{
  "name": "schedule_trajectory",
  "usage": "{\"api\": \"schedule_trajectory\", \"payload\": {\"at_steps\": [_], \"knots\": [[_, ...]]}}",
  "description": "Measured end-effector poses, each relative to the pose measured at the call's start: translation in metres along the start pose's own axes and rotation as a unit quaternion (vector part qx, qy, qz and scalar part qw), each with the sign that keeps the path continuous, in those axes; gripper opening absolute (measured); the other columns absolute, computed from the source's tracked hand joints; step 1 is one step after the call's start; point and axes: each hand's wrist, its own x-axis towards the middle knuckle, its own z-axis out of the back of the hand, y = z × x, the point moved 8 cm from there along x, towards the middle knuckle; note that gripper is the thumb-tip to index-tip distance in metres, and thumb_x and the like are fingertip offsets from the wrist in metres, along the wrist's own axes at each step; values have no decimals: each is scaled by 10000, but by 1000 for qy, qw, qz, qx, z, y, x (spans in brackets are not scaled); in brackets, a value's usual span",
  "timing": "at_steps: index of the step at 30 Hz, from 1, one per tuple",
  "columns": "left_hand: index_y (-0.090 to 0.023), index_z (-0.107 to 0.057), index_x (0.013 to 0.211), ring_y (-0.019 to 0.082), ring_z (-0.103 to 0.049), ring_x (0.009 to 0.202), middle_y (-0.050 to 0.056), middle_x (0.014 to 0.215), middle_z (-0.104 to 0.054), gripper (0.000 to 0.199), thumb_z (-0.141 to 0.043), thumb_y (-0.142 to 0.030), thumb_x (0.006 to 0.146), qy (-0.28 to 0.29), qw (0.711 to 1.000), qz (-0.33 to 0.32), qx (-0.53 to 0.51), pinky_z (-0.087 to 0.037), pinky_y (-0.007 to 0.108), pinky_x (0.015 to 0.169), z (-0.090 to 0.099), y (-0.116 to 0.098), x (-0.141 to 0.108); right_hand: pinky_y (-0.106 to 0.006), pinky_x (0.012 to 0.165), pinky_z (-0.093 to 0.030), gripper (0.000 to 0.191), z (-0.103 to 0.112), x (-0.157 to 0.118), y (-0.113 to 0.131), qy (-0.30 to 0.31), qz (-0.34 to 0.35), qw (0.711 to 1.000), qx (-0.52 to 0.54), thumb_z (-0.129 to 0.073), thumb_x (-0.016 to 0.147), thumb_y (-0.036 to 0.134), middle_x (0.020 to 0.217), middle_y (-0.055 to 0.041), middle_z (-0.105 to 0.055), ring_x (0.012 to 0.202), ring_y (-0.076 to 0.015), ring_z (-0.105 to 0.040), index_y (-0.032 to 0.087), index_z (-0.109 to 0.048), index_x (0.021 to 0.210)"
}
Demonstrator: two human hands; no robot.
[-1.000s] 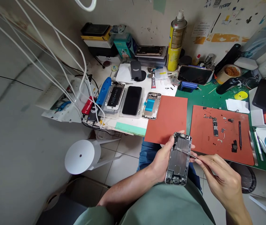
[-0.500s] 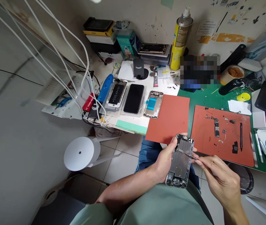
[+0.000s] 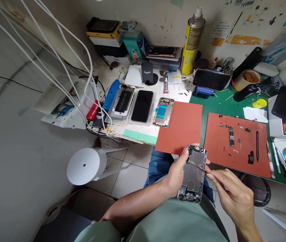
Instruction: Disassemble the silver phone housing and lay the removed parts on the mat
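My left hand (image 3: 177,174) grips an opened phone housing (image 3: 192,183) by its sides, tilted over my lap, with its inner metal face toward me. Between the thumb and fingers of my right hand (image 3: 234,191) is a pair of thin metal tweezers (image 3: 201,168). Their tips reach across the upper middle of the housing; whether they pinch a small part there is too fine to tell. A phone logic board (image 3: 231,137) lies among small loose parts on the right orange mat (image 3: 216,158), with a black pry stick (image 3: 257,146) beside them.
Another orange mat (image 3: 180,129) lies just beyond the housing. To its left are a second phone housing (image 3: 163,112), a black phone (image 3: 142,106) and a screen assembly (image 3: 124,101). A yellow spray can (image 3: 192,43) stands at the back. A white stool (image 3: 82,166) is at lower left.
The whole view has shifted slightly. The tweezers remain across the housing, with my right hand only a little moved. My left hand keeps the same hold.
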Motion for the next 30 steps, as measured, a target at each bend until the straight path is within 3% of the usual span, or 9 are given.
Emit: {"api": "schedule_trajectory", "payload": {"at_steps": [6, 12, 17, 23, 26, 30], "knots": [[-233, -518, 1530, 254, -776, 960, 140, 1135, -770, 605, -519, -624, 1069, 3, 1000, -1, -2, -580, 322, 771, 0, 1, -1, -340, 719, -544, 270, -1, -2, 1, -9, -19, 1000, 0, -723, 961, 4, 954, -39, -764, 795, -175, -662, 212, -761, 1129], [-228, -535, 1528, 291, -781, 1018, 152, 1198, -780, 632, -539, -645, 1053, 3, 1000, 12, -6, -573, 364, 843, 1, -1, -2, -336, 719, -536, 409, -2, 0, 5, -2, -9, 1000, -4, -695, 980, -11, 972, -55, -752, 813, -172, -643, 214, -736, 1318], [-215, -528, 1535, 284, -780, 1013, 155, 1187, -788, 628, -527, -630, 1064, 6, 1000, 4, -9, -558, 346, 823, 2, -2, -1, -324, 702, -524, 437, -4, 0, 8, -5, -5, 1000, -9, -674, 991, -12, 965, -50, -746, 792, -166, -626, 212, -712, 1364], [-225, -530, 1503, 284, -776, 1039, 149, 1194, -778, 627, -537, -661, 1052, -7, 1000, -13, -12, -579, 388, 889, -4, -5, -1, -331, 728, -504, 223, -4, 0, 15, -25, -17, 998, -48, -686, 997, 27, 925, -46, -722, 770, -171, -614, 186, -720, 1149], [-248, -527, 1470, 267, -770, 1034, 142, 1207, -770, 614, -505, -696, 1050, -22, 999, -28, -20, -583, 383, 875, -4, -4, 0, -332, 765, -496, 151, -7, -5, 19, -25, -37, 996, -79, -667, 1030, 75, 914, -50, -689, 792, -176, -620, 180, -700, 1133], [-268, -551, 1357, 242, -772, 1006, 112, 1176, -781, 531, -499, -698, 1051, -44, 994, -99, -12, -570, 390, 939, -2, -9, 4, -316, 671, -442, 72, -11, -12, 27, -11, -38, 992, -118, -644, 1066, 139, 807, -16, -611, 669, -148, -557, 165, -684, 1119]]}}
